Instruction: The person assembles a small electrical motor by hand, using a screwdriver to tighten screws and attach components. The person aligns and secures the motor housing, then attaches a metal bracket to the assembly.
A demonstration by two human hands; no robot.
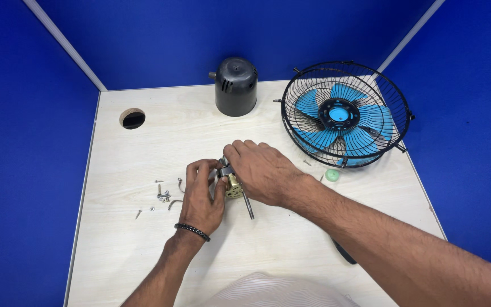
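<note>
- Both hands, left hand [201,196] and right hand [262,170], grasp a small fan motor [233,186] between them.
- Loose screws [162,195] lie just left.
- Black motor cover [236,86] and caged blue fan [345,113] stand well behind.

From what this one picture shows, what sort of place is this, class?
Probably a small repair or assembly workstation: a pale desk walled by blue partitions, with a caged fan, its black motor cover and loose screws lying out.

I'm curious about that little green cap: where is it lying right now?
In the head view, the green cap lies on the table, right of the hands, just below the fan cage.
</note>
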